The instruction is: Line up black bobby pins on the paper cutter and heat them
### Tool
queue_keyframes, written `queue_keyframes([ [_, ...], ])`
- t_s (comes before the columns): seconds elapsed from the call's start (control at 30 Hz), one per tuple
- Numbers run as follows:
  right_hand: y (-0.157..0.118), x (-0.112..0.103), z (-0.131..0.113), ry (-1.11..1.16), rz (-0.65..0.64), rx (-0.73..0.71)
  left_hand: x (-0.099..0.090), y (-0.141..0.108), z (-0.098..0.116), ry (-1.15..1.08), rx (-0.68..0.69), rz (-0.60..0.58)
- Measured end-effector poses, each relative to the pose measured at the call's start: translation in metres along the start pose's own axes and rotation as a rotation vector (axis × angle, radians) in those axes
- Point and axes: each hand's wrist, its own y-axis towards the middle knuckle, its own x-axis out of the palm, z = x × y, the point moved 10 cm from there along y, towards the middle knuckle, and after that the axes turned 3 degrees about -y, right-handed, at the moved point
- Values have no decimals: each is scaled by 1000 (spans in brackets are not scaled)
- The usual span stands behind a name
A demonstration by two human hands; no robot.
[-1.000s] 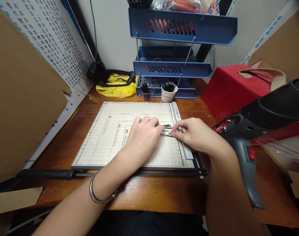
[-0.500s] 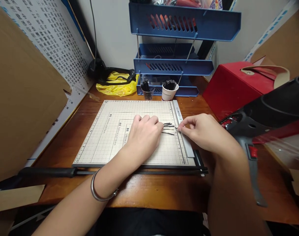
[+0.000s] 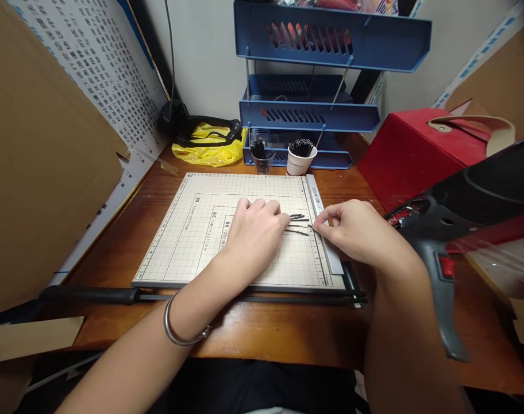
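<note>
Light and thin, the black strips (image 3: pixel 297 218) look easily bent and are probably best pinched near their ends. On the cutting board (image 3: pixel 245 187) they are laid between the hands: at one end they are met by the left hand (image 3: pixel 257 227), curled, its grip hidden; a short black piece (image 3: pixel 310 226) is pinched narrowly by the right hand (image 3: pixel 348 230).
</note>
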Motion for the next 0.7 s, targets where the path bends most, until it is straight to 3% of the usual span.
queue_keyframes([
  [0.7,-4,2,-5,-33,-65,-43,3,5,1,-54,-8,-38],
])
